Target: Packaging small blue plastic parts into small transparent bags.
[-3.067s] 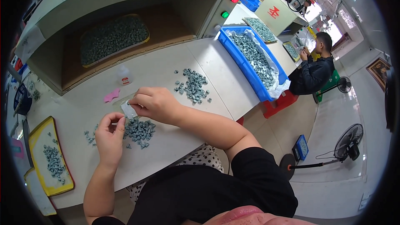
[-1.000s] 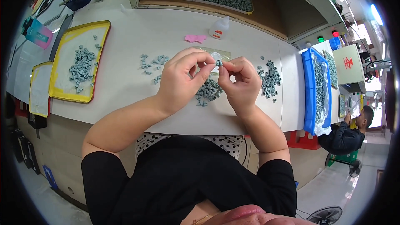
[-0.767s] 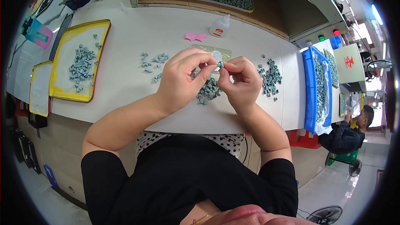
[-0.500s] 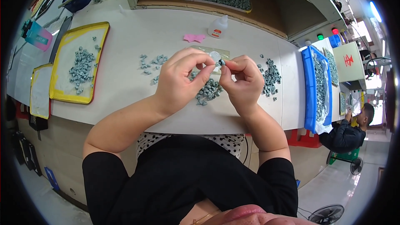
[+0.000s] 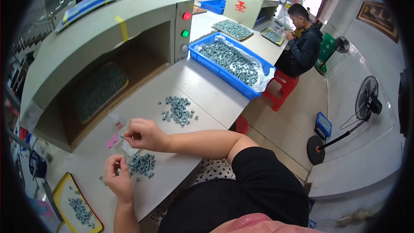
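Right hand [image 5: 144, 134] pinching a small grey part [image 5: 123, 136] over the counter [image 5: 189, 86], left hand [image 5: 117, 180] curling fingers beside the pile [image 5: 142, 164]; a steady, light pinch seems wise

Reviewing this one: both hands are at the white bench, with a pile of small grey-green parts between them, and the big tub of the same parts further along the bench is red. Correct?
Not quite: the tub is blue, not red, as the head view shows. The rest holds: the left hand and right hand are at the white bench, with the pile of small grey-green parts between them.
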Demonstrator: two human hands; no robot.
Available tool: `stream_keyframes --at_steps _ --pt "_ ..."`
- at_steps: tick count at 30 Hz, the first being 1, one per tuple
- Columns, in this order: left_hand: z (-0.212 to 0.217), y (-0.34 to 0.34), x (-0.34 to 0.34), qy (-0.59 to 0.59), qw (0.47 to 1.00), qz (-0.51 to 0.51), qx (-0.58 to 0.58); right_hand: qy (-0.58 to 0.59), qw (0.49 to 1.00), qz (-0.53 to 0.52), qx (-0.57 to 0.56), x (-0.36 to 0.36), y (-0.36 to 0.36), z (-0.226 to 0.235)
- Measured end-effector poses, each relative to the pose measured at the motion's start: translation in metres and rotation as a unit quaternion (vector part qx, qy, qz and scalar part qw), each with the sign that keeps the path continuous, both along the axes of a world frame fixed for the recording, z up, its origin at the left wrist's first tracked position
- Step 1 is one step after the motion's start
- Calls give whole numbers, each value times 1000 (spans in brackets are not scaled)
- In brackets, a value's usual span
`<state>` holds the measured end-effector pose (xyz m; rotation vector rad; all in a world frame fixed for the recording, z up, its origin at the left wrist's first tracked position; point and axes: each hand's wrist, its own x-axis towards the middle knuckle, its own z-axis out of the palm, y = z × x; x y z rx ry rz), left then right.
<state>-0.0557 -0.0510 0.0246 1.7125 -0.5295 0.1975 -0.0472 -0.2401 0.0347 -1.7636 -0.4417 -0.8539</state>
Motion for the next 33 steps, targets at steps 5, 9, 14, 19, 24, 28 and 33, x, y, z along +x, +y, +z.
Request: stream_keyframes --at_steps 5,9,14,19,24,28,33 --pt "3 -8 -1 11 1000 -4 -8 3 1000 -3 -22 -9 -2 4" --pt "1 -5 4 -10 1000 -3 18 -1 998 19 -61 -1 -4 1" --pt "3 -7 11 -63 997 22 42 -18 978 36 -203 17 -22 8" --pt "1 -2 12 -60 997 26 45 -58 947 42 -314 33 -24 13" --pt "-1 3 18 -107 991 45 70 -61 935 44 -348 43 -26 -2" --pt "-9 6 31 -85 994 42 57 -28 929 22 -368 39 -28 -5" --pt "-14 13 35 -49 996 63 47 -54 909 18 -414 43 -16 0"
